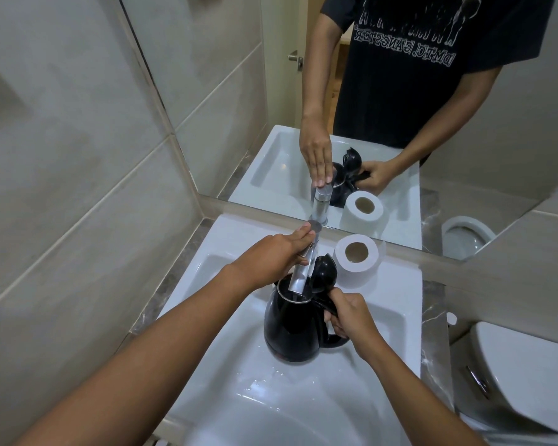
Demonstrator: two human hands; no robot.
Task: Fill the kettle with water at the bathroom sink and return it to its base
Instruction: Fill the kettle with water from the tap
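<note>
A black electric kettle [290, 326] with its lid [325, 272] flipped open stands in the white sink basin [232, 284], its mouth right under the chrome tap spout [298, 278]. My right hand [351, 317] grips the kettle's handle on its right side. My left hand [271, 255] lies over the tap's lever [89, 226]. No stream of water can be made out. The kettle's base is not in view.
A toilet paper roll [356, 257] stands on the sink ledge just behind the kettle. A mirror [464, 140] fills the wall behind the sink. A toilet cistern [522, 375] sits at the right. Tiled wall [62, 156] closes the left side. Water drops lie in the basin.
</note>
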